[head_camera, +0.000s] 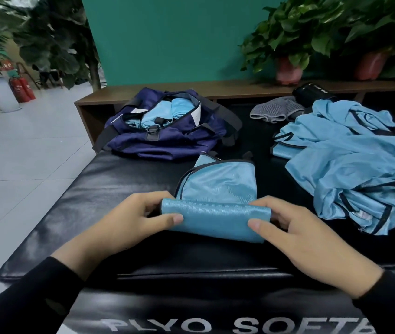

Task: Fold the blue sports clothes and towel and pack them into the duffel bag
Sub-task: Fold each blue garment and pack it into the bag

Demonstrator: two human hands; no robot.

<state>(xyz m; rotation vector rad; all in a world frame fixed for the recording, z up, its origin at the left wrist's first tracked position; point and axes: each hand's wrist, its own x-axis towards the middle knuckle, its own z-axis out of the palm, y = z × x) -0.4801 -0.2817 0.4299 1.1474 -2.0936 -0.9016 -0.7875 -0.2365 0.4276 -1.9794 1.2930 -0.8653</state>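
Left hand [128,219] and right hand [297,233] are pinching opposite ends of the blue garment [215,203], half-rolled on the black mat [95,189]; thin, slippery fabric, so gripping the roll's ends is advised

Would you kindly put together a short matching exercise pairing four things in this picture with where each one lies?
Things:
1. duffel bag
2. blue garment being rolled
3. pile of blue clothes
4. grey cloth

Places:
A. heaped at the right of the black mat
B. far left of the mat, open, with blue rolls inside
C. between the left hand and right hand
D. far side, beside the pile

Pairs: 1-B, 2-C, 3-A, 4-D
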